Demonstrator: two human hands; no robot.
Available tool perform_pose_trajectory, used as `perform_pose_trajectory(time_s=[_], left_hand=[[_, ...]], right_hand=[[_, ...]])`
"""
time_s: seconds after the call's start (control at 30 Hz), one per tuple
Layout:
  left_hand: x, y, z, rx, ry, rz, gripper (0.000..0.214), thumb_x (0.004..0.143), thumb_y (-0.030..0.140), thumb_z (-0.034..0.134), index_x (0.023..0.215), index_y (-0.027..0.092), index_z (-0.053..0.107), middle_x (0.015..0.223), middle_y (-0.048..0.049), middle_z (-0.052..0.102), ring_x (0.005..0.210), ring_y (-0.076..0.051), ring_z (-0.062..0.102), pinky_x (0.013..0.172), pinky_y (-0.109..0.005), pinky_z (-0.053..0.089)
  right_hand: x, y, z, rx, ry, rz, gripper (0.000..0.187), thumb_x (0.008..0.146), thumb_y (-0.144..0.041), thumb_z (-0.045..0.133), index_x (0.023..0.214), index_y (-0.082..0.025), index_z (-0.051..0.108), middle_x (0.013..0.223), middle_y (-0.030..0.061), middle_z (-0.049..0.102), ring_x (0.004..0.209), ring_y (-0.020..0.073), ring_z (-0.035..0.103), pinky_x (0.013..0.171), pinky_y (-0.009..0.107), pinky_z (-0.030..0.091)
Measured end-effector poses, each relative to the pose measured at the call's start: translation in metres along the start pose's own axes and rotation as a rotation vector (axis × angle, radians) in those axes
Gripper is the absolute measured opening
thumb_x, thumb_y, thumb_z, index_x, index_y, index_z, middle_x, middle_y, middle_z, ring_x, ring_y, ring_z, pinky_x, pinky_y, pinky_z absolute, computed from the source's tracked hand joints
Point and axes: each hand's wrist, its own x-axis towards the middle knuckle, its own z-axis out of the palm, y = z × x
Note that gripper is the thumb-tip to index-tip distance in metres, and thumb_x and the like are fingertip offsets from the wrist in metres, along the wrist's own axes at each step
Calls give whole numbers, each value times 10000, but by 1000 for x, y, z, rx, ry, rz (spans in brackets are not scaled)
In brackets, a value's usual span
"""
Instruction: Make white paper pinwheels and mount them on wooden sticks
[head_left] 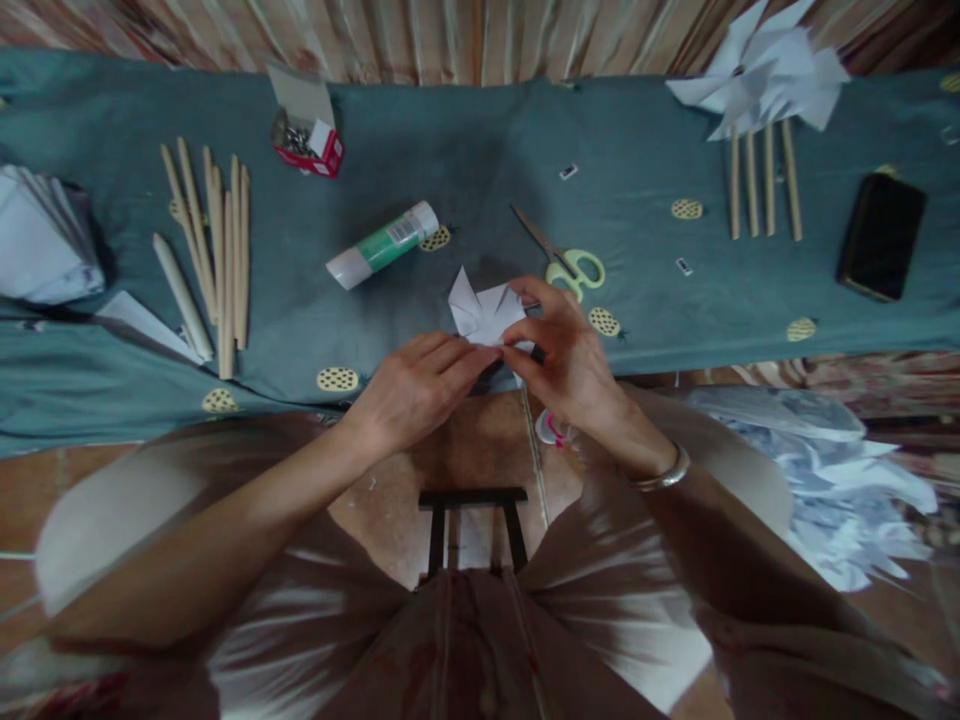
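A small white folded paper [487, 312] with cut, upright points is held between my two hands near the table's front edge. My left hand [420, 385] grips its lower left edge, the fingertips pressed together. Against the right side, my right hand [559, 345] pinches the paper with thumb and forefinger, close to the other fingertips. Just behind lie green-handled scissors [574, 268], blades pointing away to the left. A green and white glue stick [384, 245] rests on its side to the left.
Several wooden sticks [226, 260] lie left, near a stack of white paper [45, 235]. Behind them stands an open red box [309, 140] of small metal pieces. White paper pinwheels [772, 75] on sticks and a black phone [883, 237] are at right. A plastic bag [840, 480] with white paper shapes sits below.
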Motion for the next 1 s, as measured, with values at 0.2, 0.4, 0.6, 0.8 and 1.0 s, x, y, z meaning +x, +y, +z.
perform_pose_trajectory(time_s=[0.2, 0.4, 0.6, 0.8, 1.0], left_hand=[[1, -3, 2, -53, -39, -9, 227, 961, 131, 496, 1120, 143, 658, 1006, -86, 712, 898, -178, 636, 804, -308, 560], [3, -4, 6, -120, 11, -40, 221, 973, 200, 513, 1096, 130, 682, 1004, -101, 715, 894, -184, 641, 778, -307, 561], [4, -4, 7, -143, 14, -54, 232, 985, 230, 498, 1103, 143, 678, 1020, -96, 715, 905, -183, 649, 787, -312, 559], [3, -3, 9, -135, 67, -24, 236, 984, 205, 490, 1123, 123, 662, 1040, -110, 708, 934, -190, 653, 806, -321, 571], [1, -4, 9, -155, 79, -6, 231, 972, 186, 512, 1147, 128, 651, 1049, -106, 710, 945, -189, 660, 808, -319, 576]], right_hand=[[3, 0, 3, -4, 12, 17, 96, 882, -256, 627, 920, -278, 711, 1283, 38, 562, 1203, 269, 532, 1076, 531, 456], [4, -4, 1, 4, 21, 37, 109, 893, -255, 598, 845, -259, 696, 1287, 33, 566, 1172, 241, 554, 1063, 491, 460], [2, -4, -3, 58, -29, 9, 80, 852, -265, 629, 854, -224, 697, 1346, 68, 554, 1188, 266, 553, 1039, 491, 459], [2, 0, -1, 174, -23, 45, 47, 816, -242, 653, 794, -223, 690, 1334, 61, 566, 1192, 267, 565, 1030, 488, 470], [3, 1, 4, 171, 42, 88, 62, 815, -240, 658, 758, -225, 677, 1311, 53, 578, 1191, 252, 568, 1040, 476, 477]])
